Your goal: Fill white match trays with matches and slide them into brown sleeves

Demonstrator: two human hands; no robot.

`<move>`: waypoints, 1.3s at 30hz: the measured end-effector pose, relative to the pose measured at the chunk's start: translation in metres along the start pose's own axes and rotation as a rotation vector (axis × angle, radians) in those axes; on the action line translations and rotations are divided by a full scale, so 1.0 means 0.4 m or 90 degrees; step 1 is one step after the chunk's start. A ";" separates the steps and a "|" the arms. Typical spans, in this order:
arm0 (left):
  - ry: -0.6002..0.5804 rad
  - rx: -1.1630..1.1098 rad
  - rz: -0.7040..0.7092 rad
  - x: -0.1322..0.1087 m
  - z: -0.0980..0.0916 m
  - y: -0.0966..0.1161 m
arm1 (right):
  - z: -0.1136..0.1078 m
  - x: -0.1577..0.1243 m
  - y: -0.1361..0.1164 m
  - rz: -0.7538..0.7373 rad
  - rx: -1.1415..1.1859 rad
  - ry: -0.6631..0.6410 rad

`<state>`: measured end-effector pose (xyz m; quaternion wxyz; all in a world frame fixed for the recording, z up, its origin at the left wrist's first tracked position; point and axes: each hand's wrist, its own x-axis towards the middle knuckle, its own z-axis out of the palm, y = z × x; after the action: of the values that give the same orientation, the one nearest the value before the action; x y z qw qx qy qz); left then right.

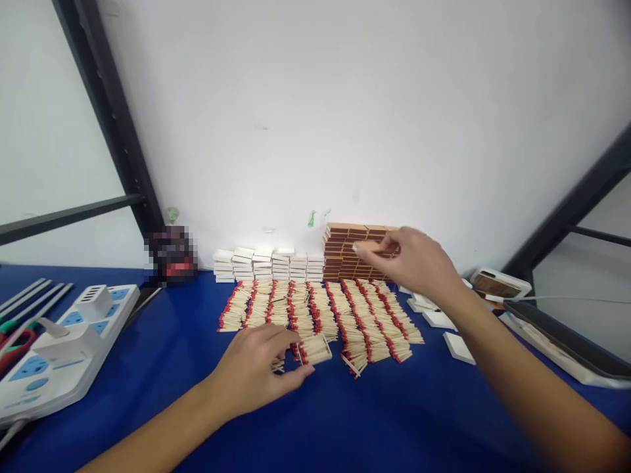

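My left hand (254, 368) grips a small white matchbox tray (323, 346) between thumb and fingers; matches with red heads lie inside it. Behind and around the tray, rows of loose matches (320, 305) are spread over the blue tabletop (394, 414). My right hand (414, 263) is raised in front of a stack of brown matchbox sleeves (348, 246) by the wall. Its fingers pinch a small tan piece that looks like a matchbox sleeve (375, 247), partly covered by the fingers.
White trays (263, 264) are stacked left of the brown stack. More white trays (458, 347) lie on the right, near a phone-like device (499, 284) and a dark-topped pad (566, 345). A power strip (73, 387) with plugs and red-handled scissors (17, 345) occupy the left.
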<state>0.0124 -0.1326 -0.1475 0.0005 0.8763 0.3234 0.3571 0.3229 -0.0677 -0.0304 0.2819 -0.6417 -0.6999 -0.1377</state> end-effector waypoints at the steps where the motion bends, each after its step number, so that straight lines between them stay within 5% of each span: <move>1: 0.025 0.011 0.004 0.004 -0.003 -0.003 | -0.009 -0.058 -0.011 -0.027 0.022 -0.055; 5: 0.090 0.029 0.021 0.017 -0.016 -0.014 | -0.004 -0.269 -0.084 -0.150 0.103 -0.201; 8: 0.083 0.042 0.023 0.024 -0.024 -0.024 | 0.033 -0.350 -0.130 -0.176 0.097 -0.242; 14: 0.025 0.049 0.021 0.030 -0.034 -0.045 | 0.079 -0.330 -0.130 -0.219 0.010 -0.317; 21: 0.010 0.044 0.014 0.033 -0.033 -0.055 | 0.066 -0.269 -0.091 -0.317 0.199 -0.490; 24: 0.006 0.038 0.005 0.032 -0.031 -0.055 | 0.063 -0.268 -0.071 -0.284 0.241 -0.454; 30: 0.001 0.042 -0.001 0.022 -0.021 -0.051 | 0.081 -0.277 -0.029 -0.260 0.185 -0.227; 39: -0.004 0.024 0.029 0.020 -0.014 -0.044 | 0.099 -0.286 -0.040 -0.314 0.238 -0.178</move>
<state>0.0032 -0.1153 -0.1425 -0.0233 0.8842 0.3103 0.3484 0.3008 -0.1417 -0.1250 0.2542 -0.4031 -0.8790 0.0180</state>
